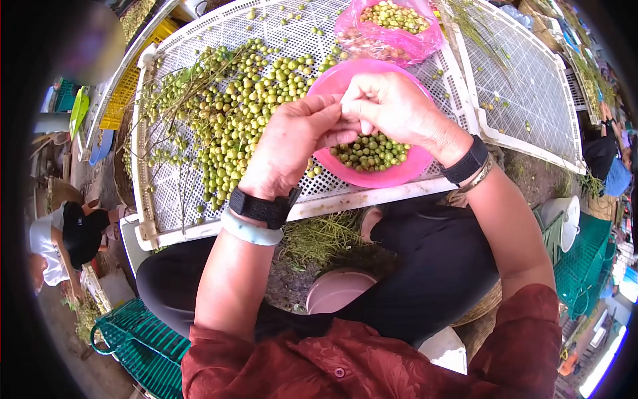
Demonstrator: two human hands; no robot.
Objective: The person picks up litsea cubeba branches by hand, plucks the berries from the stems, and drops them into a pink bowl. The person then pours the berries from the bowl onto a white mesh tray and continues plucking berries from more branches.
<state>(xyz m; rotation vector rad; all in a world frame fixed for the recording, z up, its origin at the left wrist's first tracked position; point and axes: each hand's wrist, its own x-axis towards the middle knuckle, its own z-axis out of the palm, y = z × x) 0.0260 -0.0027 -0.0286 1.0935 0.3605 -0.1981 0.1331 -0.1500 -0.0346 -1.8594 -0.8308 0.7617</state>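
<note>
My left hand [287,136] and my right hand [393,110] meet above a pink bowl [417,163]. The fingertips of both are pinched together and touching; whatever is between them is too small or hidden to make out. Inside the bowl, below my fingers, lie many small round green fruits [372,154]. A large pile of similar green and yellowish fruits [256,100] spreads over the white perforated tray [312,207], left of the bowl. Thin stems [183,80] with fruits attached lie along the pile's left side.
Behind the bowl sits a pink plastic bag [349,30] of paler fruits. Another white tray [525,80] adjoins on the right. Bare green stems [319,239] and a pale pink basin [339,291] are on the ground between my legs. Another person [53,239] is at far left.
</note>
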